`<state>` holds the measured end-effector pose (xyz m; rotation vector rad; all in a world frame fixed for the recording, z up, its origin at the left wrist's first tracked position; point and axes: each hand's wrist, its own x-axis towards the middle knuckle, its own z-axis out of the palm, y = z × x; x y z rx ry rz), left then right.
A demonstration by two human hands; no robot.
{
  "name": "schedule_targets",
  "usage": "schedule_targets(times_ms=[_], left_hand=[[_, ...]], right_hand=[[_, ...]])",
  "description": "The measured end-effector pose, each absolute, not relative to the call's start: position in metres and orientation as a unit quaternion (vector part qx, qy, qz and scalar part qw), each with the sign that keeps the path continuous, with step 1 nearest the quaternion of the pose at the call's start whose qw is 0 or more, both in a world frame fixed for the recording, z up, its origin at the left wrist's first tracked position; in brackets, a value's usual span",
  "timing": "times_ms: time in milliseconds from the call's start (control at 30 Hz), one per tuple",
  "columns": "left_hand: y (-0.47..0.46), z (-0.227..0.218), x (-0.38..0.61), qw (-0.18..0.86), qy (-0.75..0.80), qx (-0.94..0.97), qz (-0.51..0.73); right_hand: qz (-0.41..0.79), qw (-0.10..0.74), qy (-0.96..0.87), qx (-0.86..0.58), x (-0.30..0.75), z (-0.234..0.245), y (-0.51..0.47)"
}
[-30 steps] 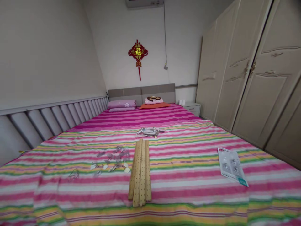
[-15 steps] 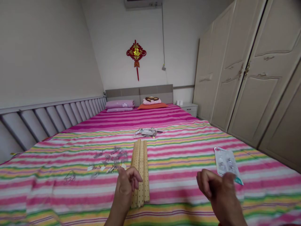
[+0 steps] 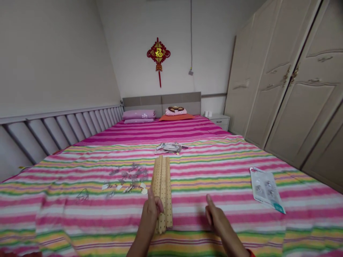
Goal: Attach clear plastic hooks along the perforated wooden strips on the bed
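Observation:
Pale wooden strips (image 3: 164,185) with rows of small holes lie side by side on the striped bedspread, pointing away from me. My left hand (image 3: 151,210) is at their near left side, its thumb raised and its fingers loosely curled, partly covering them. Whether it touches the strips I cannot tell. To the right of the strips my right hand (image 3: 215,217) hovers over the bedspread, thumb up and apart from the bent fingers, with nothing seen in it. A clear blister pack (image 3: 268,191) with small metal pieces lies farther right.
Small plastic bags of hardware (image 3: 134,173) and pale tags are scattered left of the strips. Beyond the strips lies a clear bag (image 3: 170,147) with metal parts. A slatted rail (image 3: 61,128) borders the bed's left side; a wardrobe (image 3: 294,107) stands at right.
My right hand has moved left, away from the blister pack, and its thumb now points up. My left hand has shifted slightly right along with the view. The strips lie as before.

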<state>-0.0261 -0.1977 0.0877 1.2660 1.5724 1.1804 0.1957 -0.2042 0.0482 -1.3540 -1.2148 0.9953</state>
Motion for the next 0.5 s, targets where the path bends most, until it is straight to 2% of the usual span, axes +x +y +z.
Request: schedule_targets(times_ms=[133,267,400,500], left_hand=[[-0.208,0.058,-0.032,0.432,0.617,0.485,0.444],[-0.219,0.038,-0.049,0.447,0.616,0.484,0.431],[-0.219,0.036,-0.071,0.428,0.618,0.48,0.452],[-0.208,0.032,-0.091,0.372,0.624,0.503,0.469]], right_hand=[[0.562,0.421,-0.465,-0.539,0.149,0.007,-0.21],[0.643,0.374,-0.43,-0.512,0.11,-0.025,-0.21],[0.653,0.398,-0.431,-0.479,0.094,-0.032,-0.203],[0.654,0.438,-0.409,-0.462,0.095,-0.035,-0.202]])
